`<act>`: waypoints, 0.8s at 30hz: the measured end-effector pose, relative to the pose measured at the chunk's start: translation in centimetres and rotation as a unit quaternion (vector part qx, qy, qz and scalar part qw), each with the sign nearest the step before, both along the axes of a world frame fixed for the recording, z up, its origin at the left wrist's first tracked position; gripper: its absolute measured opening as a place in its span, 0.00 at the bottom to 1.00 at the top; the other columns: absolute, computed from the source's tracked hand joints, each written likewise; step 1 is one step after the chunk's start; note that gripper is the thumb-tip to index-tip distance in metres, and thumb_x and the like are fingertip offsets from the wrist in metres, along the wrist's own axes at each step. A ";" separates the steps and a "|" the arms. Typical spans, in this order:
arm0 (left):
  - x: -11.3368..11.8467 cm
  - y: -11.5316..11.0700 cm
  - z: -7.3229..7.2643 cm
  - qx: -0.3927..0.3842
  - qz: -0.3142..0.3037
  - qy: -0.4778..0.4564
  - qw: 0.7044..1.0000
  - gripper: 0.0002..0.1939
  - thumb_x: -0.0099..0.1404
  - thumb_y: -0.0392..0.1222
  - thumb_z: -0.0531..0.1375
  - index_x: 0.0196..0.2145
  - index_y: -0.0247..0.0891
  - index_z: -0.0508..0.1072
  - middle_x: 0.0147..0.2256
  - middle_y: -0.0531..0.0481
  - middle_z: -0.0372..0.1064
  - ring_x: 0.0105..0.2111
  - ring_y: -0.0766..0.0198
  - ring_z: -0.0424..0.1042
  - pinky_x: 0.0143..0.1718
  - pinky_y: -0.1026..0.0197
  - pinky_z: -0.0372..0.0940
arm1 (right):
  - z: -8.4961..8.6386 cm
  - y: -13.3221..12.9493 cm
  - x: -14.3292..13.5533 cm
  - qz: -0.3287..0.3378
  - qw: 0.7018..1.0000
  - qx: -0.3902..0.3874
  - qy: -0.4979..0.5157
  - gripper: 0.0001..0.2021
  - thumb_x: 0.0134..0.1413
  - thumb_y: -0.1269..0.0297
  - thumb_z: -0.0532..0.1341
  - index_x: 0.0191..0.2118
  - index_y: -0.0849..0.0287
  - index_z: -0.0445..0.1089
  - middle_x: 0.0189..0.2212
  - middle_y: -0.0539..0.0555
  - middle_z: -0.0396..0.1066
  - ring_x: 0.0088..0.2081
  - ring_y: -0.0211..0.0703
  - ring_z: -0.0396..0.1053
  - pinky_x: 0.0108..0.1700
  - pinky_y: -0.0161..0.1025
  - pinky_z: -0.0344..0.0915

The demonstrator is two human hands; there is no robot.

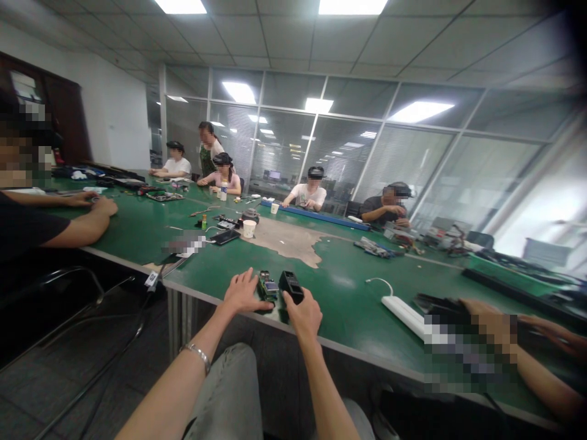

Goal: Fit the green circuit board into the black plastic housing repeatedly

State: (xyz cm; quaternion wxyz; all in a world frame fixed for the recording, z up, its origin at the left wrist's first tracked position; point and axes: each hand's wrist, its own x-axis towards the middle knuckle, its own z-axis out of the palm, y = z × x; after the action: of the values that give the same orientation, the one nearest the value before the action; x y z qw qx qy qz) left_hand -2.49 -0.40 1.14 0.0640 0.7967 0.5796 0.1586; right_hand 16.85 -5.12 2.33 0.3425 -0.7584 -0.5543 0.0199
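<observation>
Near the front edge of the green table, a small green circuit board (268, 286) with a greyish screen or chip lies beside my left hand (243, 291). That hand rests on the table with its fingers spread, the thumb just below the board. To the right of the board is a black boxy housing (290, 286) with openings on its upper side. My right hand (304, 310) grips this housing at its near right side, thumb on the near end. The board and the housing are close together, with a narrow gap between them.
Ahead stand a paper cup (249, 229) and a dark phone-like slab (225, 237). A white power strip (406, 318) lies to the right, near another person's hands (490, 321). Another person's forearms (87, 223) rest at the left. Several people sit beyond the table (339, 278).
</observation>
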 end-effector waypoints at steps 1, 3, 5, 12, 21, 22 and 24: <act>0.0 0.0 0.0 0.002 -0.001 -0.001 1.000 0.57 0.44 0.82 0.52 0.62 0.42 0.57 0.68 0.39 0.38 0.66 0.42 0.43 0.63 0.44 0.41 | 0.3 -0.1 -0.1 0.005 0.999 0.019 0.026 0.24 0.54 0.48 0.58 0.50 0.58 0.69 0.39 0.60 0.75 0.44 0.52 0.72 0.44 0.41 0.63; -0.1 -0.1 -0.1 0.008 -0.003 -0.004 1.000 0.56 0.44 0.81 0.53 0.62 0.44 0.57 0.68 0.39 0.38 0.66 0.42 0.44 0.62 0.44 0.42 | 1.1 -0.2 -0.4 0.025 0.996 0.061 0.066 0.23 0.54 0.47 0.57 0.49 0.58 0.69 0.39 0.58 0.75 0.43 0.50 0.72 0.43 0.38 0.63; -0.1 -0.1 -0.1 0.013 -0.001 -0.005 1.000 0.55 0.44 0.81 0.53 0.62 0.45 0.57 0.68 0.40 0.40 0.66 0.43 0.45 0.63 0.44 0.42 | 1.9 -0.2 -1.1 0.052 0.992 0.085 0.081 0.22 0.54 0.48 0.58 0.48 0.58 0.70 0.39 0.58 0.75 0.43 0.48 0.73 0.43 0.37 0.63; -0.1 -0.1 -0.1 0.017 -0.003 0.005 1.000 0.50 0.49 0.77 0.54 0.62 0.46 0.58 0.68 0.43 0.41 0.66 0.46 0.45 0.62 0.44 0.43 | 3.1 0.2 -3.9 0.082 0.995 0.032 0.052 0.21 0.52 0.49 0.60 0.47 0.57 0.70 0.38 0.58 0.76 0.43 0.48 0.73 0.43 0.37 0.64; -0.2 -0.2 -0.2 0.034 -0.009 -0.002 0.999 0.50 0.48 0.77 0.54 0.60 0.43 0.60 0.67 0.40 0.44 0.64 0.42 0.48 0.62 0.42 0.44 | 4.3 0.6 -5.0 0.073 0.996 -0.018 -0.050 0.23 0.51 0.46 0.58 0.47 0.58 0.69 0.36 0.60 0.75 0.41 0.53 0.74 0.39 0.41 0.64; -0.2 -0.3 -0.2 0.035 -0.009 -0.003 0.999 0.49 0.48 0.77 0.55 0.60 0.44 0.60 0.67 0.40 0.44 0.64 0.42 0.48 0.62 0.42 0.44 | 4.2 0.7 -5.1 0.075 0.995 -0.020 -0.056 0.23 0.52 0.46 0.58 0.47 0.57 0.68 0.36 0.60 0.75 0.41 0.53 0.74 0.39 0.41 0.64; -0.2 -0.3 -0.1 0.037 -0.011 -0.004 0.999 0.47 0.49 0.76 0.55 0.59 0.45 0.61 0.67 0.41 0.44 0.64 0.42 0.48 0.62 0.42 0.45 | 4.0 0.7 -5.2 0.080 0.995 -0.025 -0.062 0.22 0.52 0.47 0.58 0.47 0.57 0.68 0.36 0.60 0.75 0.41 0.53 0.74 0.40 0.42 0.64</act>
State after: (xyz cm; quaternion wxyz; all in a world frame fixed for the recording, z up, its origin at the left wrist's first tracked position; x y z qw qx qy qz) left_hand -2.73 -0.73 0.99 0.0385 0.8041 0.5645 0.1822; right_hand 11.66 -4.43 6.32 0.2856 -0.7194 -0.6329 0.0140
